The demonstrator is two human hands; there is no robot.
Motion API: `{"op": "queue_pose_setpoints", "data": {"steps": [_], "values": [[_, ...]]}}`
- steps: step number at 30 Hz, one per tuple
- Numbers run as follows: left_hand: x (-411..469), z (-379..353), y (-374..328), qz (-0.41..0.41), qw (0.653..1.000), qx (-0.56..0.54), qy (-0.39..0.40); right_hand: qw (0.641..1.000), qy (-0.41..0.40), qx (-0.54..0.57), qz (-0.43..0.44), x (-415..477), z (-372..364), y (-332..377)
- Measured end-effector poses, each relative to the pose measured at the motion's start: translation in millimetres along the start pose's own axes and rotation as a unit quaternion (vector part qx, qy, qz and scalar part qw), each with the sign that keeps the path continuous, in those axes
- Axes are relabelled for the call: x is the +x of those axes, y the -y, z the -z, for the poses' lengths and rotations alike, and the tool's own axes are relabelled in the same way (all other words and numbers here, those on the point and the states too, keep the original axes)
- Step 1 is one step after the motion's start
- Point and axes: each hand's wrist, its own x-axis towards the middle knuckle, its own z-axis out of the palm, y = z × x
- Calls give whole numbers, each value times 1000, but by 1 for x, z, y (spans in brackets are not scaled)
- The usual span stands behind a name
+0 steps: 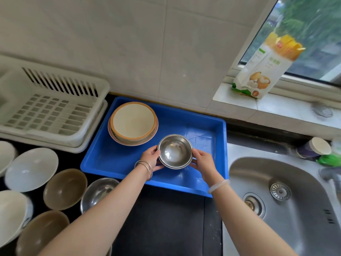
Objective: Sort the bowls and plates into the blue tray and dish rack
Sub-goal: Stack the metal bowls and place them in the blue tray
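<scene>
A small stack of steel bowls (175, 151) is over the middle of the blue tray (114, 159). My left hand (152, 157) grips its left rim and my right hand (202, 160) grips its right rim. A cream bowl with an orange rim (133, 121) sits stacked on a plate in the tray's far left corner. The white dish rack (55, 108) stands left of the tray with nothing in it. On the dark counter at the left lie a white bowl (31, 169), two brown bowls (65, 188), another steel bowl (97, 193) and more white dishes.
A steel sink (287, 209) lies to the right of the tray. A flour packet (265, 67) leans on the window sill at the back right. A paper cup (313, 147) and green packaging sit behind the sink. Tiled wall behind.
</scene>
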Motion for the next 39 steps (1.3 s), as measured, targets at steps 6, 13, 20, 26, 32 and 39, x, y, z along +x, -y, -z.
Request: {"op": "queue_pose_setpoints", "data": {"steps": [6, 13, 20, 26, 32, 39], "values": [[15, 2, 2, 8, 999, -36, 25, 999, 12, 36, -10, 5, 1, -5], [26, 2, 16, 67, 985, -160, 7, 994, 9, 96, -48, 11, -3, -10], [39, -14, 7, 20, 981, -194, 19, 995, -18, 98, -31, 34, -17, 9], [52, -27, -3, -12, 978, -208, 13, 993, -34, 114, -23, 54, -27, 23], [62, -35, -7, -27, 976, -215, -10, 989, -39, 143, -23, 65, -33, 28], [63, -35, -7, -30, 976, -216, -19, 988, -42, 146, -25, 63, -33, 26]]}}
